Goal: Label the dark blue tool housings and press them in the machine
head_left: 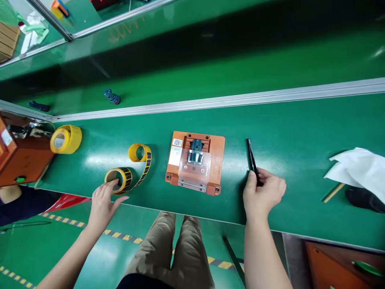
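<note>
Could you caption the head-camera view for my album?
At a green bench, the right hand holds black tweezers while the left hand is at a yellow label roll.

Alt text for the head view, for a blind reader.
A person's right hand holds black tweezers above a green table; the left hand touches a yellow roll of labels. Between them, an orange block bears a small dark part.

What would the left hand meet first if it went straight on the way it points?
The left hand would most likely meet the yellow label roll first: its fingers overlap the roll's near edge in view, though depth leaves contact uncertain.
</note>
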